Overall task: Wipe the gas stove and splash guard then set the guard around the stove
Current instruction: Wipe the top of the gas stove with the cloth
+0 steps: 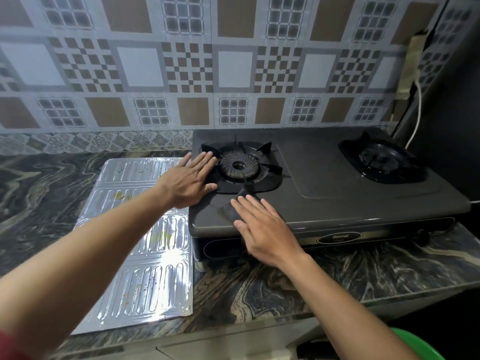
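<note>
The left hand [191,179] is lying open, flat on the gas stove [324,178] beside its left burner [239,166]. The right hand [262,227] is pressing flat on a dark cloth [233,207] at the stove's front edge. The splash guard [145,229] is lying flat under the left forearm, its long axis running front to back on the marbled desk [285,281], before a tiled wall [181,61].

The brand "Rinnai" in pale letters inside a dark oval badge [339,238] on the front panel of the black two-burner gas stove [324,178] before me, smaller print beneath too blurred to read, no other text legible
</note>
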Available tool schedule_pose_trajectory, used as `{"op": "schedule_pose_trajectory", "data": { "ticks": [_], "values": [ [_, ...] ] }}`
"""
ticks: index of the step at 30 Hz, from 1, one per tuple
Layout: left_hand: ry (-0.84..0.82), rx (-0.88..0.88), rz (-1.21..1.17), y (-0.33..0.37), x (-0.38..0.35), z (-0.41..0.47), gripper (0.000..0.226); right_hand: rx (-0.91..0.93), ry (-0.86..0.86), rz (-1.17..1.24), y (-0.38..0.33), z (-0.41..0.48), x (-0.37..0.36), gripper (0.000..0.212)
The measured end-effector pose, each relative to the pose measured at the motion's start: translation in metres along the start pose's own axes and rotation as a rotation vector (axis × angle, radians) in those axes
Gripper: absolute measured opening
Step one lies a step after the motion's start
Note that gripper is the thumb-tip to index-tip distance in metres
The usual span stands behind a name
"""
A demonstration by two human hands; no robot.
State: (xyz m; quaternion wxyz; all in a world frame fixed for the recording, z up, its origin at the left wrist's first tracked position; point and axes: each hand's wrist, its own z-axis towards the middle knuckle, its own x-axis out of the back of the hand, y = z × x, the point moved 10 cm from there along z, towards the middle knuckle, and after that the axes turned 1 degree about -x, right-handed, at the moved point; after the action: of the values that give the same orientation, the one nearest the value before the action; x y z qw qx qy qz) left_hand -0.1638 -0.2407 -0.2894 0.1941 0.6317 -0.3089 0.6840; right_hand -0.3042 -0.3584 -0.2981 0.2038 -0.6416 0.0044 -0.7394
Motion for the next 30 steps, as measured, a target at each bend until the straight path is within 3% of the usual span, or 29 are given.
{"op": "schedule_pose_trajectory", "data": {
  "ticks": [7, 15, 23, 30],
  "values": [
    [-0.013, -0.074, 0.029, 0.002, 0.004, -0.002, 0.074, -0.054, -0.008, 0.020, 0.008, 0.003, 0.005, 0.053],
    [-0.004, -0.091, 0.039, 0.001, -0.001, -0.003, 0.086, 0.120, -0.025, -0.018, -0.046, 0.001, -0.012, 0.054],
    [0.021, -0.083, 0.028, -0.002, -0.002, -0.002, 0.083, -0.145, 0.012, -0.052, 0.029, -0.006, 0.014, 0.053],
    [-0.002, -0.066, 0.004, 0.000, -0.003, -0.004, 0.078, -0.026, -0.006, -0.045, -0.013, 0.000, -0.003, 0.054]
  ]
}}
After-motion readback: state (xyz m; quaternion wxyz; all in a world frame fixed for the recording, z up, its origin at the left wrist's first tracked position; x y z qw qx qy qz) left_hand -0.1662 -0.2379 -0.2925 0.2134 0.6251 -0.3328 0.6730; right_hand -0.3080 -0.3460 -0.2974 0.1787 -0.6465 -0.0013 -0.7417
